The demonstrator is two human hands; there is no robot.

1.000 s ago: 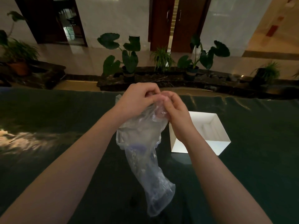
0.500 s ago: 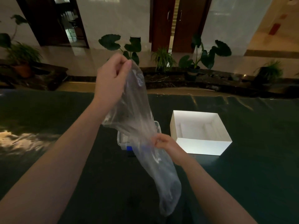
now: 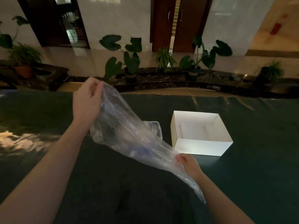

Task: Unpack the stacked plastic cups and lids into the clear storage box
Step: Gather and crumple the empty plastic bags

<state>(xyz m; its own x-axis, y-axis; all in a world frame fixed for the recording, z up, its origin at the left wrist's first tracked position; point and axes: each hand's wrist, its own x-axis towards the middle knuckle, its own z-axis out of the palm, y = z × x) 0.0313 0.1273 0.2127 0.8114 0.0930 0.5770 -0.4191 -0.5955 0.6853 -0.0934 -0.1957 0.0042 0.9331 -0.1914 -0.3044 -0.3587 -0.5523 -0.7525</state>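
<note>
A long clear plastic bag [image 3: 129,135] stretches slantwise above the dark green table [image 3: 64,159]. My left hand [image 3: 88,101] pinches its upper end at the left. My right hand [image 3: 187,164] grips the bag lower down, near its other end, which trails toward me. Something dark shows faintly inside the bag near my left hand; I cannot tell what it is. The clear storage box [image 3: 155,130] with blue clips sits on the table behind the bag, mostly hidden by it.
An open white cardboard box [image 3: 202,147] stands to the right of the storage box. Potted plants [image 3: 129,62] line a dark ledge beyond the table's far edge. Brown doors are behind.
Both hands were together at the bag's top. My left hand then lifted that end up and left, while my right hand slid down the bag and pulled it toward the lower right.
</note>
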